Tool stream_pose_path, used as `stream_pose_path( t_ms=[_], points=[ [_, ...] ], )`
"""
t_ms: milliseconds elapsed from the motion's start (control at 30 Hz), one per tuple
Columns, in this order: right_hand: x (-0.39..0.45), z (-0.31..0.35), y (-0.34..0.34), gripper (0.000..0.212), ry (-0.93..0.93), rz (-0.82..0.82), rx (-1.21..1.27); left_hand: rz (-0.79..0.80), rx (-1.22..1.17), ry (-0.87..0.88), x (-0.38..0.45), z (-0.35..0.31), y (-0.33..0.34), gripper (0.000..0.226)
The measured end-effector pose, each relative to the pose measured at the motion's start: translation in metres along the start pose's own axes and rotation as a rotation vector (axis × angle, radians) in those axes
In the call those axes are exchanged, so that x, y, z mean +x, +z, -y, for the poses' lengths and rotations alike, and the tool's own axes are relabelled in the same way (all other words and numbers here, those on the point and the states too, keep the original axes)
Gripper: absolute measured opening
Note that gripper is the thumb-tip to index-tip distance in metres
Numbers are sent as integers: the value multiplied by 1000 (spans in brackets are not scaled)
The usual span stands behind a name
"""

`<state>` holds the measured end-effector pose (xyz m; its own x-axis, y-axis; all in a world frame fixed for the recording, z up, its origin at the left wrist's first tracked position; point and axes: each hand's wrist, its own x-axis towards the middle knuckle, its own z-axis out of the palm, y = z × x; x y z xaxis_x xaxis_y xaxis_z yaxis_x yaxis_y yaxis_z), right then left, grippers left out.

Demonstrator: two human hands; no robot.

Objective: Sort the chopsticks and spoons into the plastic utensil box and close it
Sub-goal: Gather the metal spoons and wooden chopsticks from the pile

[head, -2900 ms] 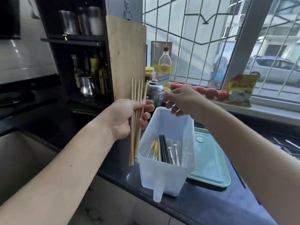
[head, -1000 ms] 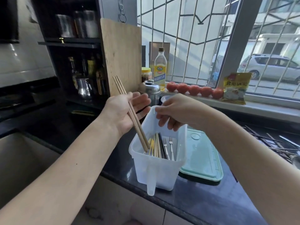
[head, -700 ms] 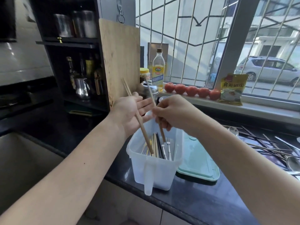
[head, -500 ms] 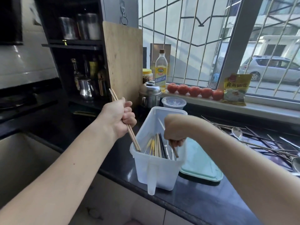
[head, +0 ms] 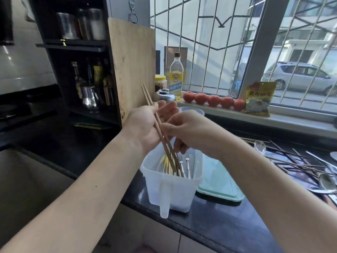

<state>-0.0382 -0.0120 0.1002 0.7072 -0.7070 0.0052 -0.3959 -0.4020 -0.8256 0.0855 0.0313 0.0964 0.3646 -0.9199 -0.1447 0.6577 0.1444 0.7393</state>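
Observation:
A clear plastic utensil box [head: 171, 189] stands open at the counter's front edge, with chopsticks and two forks [head: 187, 161] inside. Its mint green lid [head: 218, 183] lies flat to its right. My left hand [head: 142, 128] holds two wooden chopsticks [head: 148, 97] tilted above the box, their lower tips inside it. My right hand [head: 193, 132] is over the box with its fingers curled onto those same chopsticks. Loose chopsticks [head: 291, 161] and spoons [head: 259, 146] lie scattered on the counter at the right.
A wooden cutting board [head: 133, 66] leans upright behind my hands, beside a dark shelf with bottles. An oil bottle [head: 176, 77], a row of tomatoes [head: 213, 100] and a yellow packet [head: 259, 98] are on the window sill. A sink [head: 27, 179] is at the left.
My right hand has come up out of the box after lowering a chopstick into it and now meets the left hand's chopsticks. The left hand's bundle has shrunk from several to two.

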Motion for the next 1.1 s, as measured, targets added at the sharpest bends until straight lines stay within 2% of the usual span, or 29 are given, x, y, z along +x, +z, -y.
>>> stream_pose_path(
  t_ms=[100,167,267,367,533,633,733,800,867,967,1033,1100],
  points=[
    [5,-6,4,17,-20,-74,-4,13,47,-28,3,7,3,31],
    [11,-11,-1,19,13,-95,-2,-41,79,-18,7,6,-4,34],
    [26,-22,-9,26,123,-143,-311,-178,64,65,13,-2,-20,30],
    [40,-27,-1,31,330,61,-506,-246,21,77,15,-11,-31,21],
    [58,-36,24,24,443,235,-549,-203,164,-18,9,-9,-27,25],
    [50,-35,14,23,397,146,-494,-195,181,-33,8,-6,-24,23],
    [24,-22,-5,32,214,-34,-284,-153,100,-16,10,-3,-20,22],
    [1,-9,-8,38,153,-1,-100,-110,36,-29,8,3,-13,21],
    [-8,-5,-1,37,96,6,-149,-56,-28,-71,5,12,-3,19],
    [-3,-10,7,33,32,-87,-308,-10,2,-75,6,22,4,18],
    [2,-20,-2,34,88,-100,-326,-49,173,-24,11,23,-3,19],
    [7,-28,-16,27,141,-160,-409,-161,348,64,14,17,-18,11]
  ],
)
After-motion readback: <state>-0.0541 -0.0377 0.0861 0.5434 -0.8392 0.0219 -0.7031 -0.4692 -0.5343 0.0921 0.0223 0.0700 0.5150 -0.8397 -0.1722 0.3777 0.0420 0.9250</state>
